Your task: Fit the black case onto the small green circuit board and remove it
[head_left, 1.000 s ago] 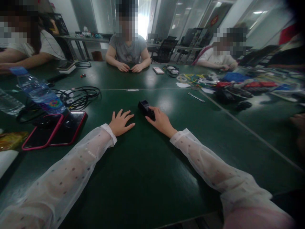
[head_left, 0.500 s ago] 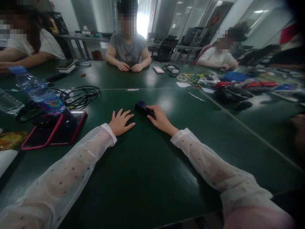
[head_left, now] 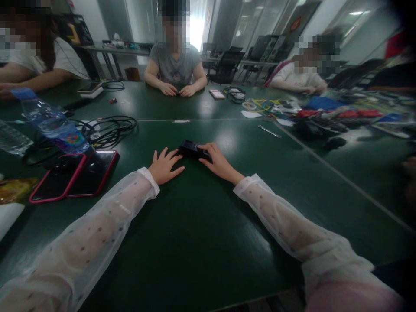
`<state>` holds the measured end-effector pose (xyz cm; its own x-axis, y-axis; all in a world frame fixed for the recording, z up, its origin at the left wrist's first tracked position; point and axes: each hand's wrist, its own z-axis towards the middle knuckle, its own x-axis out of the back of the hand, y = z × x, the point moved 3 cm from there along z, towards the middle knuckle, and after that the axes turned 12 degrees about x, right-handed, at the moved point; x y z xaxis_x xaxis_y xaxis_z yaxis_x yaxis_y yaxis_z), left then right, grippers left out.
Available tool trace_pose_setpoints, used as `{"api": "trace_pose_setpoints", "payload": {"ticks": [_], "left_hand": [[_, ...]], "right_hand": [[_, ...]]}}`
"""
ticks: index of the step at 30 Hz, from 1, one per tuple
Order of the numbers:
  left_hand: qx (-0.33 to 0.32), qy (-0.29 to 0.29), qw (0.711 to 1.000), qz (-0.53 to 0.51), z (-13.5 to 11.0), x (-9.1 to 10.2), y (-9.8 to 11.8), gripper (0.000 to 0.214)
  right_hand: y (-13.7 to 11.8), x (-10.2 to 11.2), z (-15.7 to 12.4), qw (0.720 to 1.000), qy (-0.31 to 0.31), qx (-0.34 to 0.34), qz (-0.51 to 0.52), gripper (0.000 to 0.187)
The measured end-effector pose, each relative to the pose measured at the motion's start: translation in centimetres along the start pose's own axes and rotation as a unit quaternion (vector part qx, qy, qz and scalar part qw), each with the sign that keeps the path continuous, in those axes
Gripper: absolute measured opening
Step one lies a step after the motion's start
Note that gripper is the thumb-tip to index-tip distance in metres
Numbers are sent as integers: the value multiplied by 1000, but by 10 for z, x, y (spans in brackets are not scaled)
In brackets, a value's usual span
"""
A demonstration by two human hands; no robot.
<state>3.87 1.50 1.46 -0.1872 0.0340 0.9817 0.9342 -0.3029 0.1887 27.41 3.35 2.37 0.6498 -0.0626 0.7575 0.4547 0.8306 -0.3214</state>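
Observation:
On the dark green table (head_left: 195, 225) lies a small black handheld device with a dark, screen-like face (head_left: 190, 147); its exact kind does not show. My right hand (head_left: 219, 164) grips its near right end, thumb on the near side and fingers over the top. To the left of the device, my left hand (head_left: 165, 167) rests palm down on the table with fingers spread, holding nothing. The index fingertip of that hand is close to the device's left end; whether they touch I cannot tell. Both arms wear sheer white dotted sleeves.
At left are two red-edged phones (head_left: 92, 175), a tilted water bottle (head_left: 53, 121) and coiled black cables (head_left: 113, 130). A wrench (head_left: 269, 131) lies right of the device, before a pile of cables and cloth (head_left: 338, 113). Several people sit around the table.
The black device has shifted slightly left and turned a little in my right hand, so its far end is closer to my left fingertips. My left hand stays in place.

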Motion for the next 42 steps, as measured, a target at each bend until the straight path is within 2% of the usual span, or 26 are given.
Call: {"api": "trace_pose_setpoints", "payload": {"ticks": [15, 42], "left_hand": [[3, -8, 1000, 0, 2, -1, -2, 65], [-1, -5, 1000, -5, 1, -2, -3, 65]], "right_hand": [[4, -1, -2, 999, -7, -39, -15, 49], [6, -1, -3, 998, -14, -52, -8, 50]]}}
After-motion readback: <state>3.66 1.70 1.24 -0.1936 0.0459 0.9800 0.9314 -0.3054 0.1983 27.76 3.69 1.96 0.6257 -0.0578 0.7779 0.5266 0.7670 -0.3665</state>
